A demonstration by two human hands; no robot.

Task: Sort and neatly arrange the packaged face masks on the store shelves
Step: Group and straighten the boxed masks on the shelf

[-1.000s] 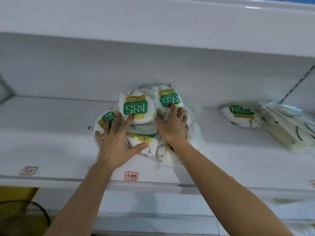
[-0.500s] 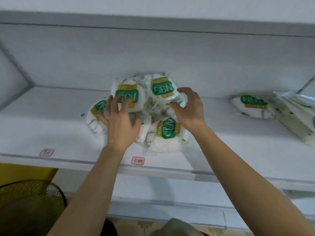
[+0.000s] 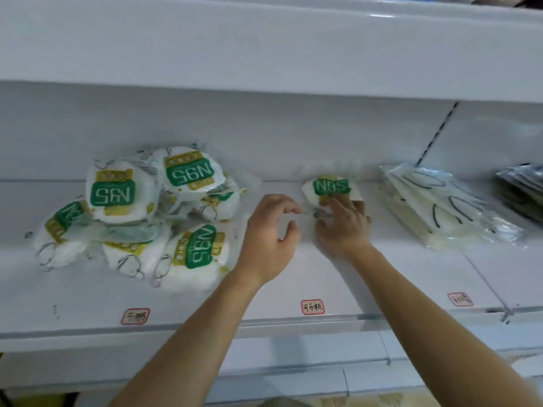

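One mask pack [image 3: 330, 189] lies alone on the shelf [image 3: 293, 289], to the right of the big pile [image 3: 141, 218]. The right hand [image 3: 342, 227] is on it, fingers curled over its front edge. The left hand [image 3: 269, 236] is just beside it, loosely curled and holding nothing.

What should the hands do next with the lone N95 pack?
Probably close the right hand on the lone pack and carry it left to the pile: it lies apart, matches the pile's label, and the left hand is free.
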